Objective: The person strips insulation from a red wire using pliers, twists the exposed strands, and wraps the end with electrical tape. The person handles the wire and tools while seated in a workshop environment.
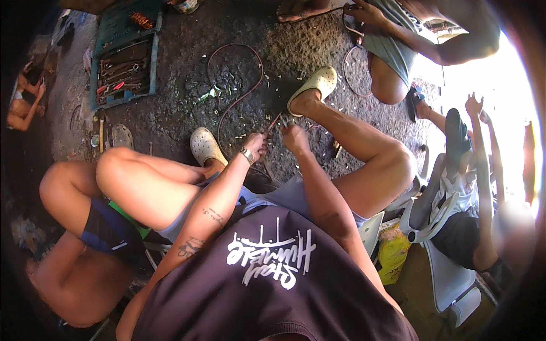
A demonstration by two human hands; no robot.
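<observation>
My left hand [257,146], below a metal wristwatch [247,155], is closed round a thin reddish-brown cable [273,124]. From it the cable slants up toward the fingertips of my right hand [294,140], which is closed just beside it. Whatever my right fingers pinch is small and partly hidden; I cannot make out its kind. More of this cable, or another like it, lies in a wide loop [262,67] on the dirt ground beyond my hands. Both hands are between my knees, above the ground.
A teal toolbox [154,62] with wrenches lies open at the far left, near a wooden-handled tool [101,135]. My pale clogs [206,146] flank the cable. Another person's hand [364,12] holds a cord at the far right. People sit close on both sides, one by a white chair [449,275].
</observation>
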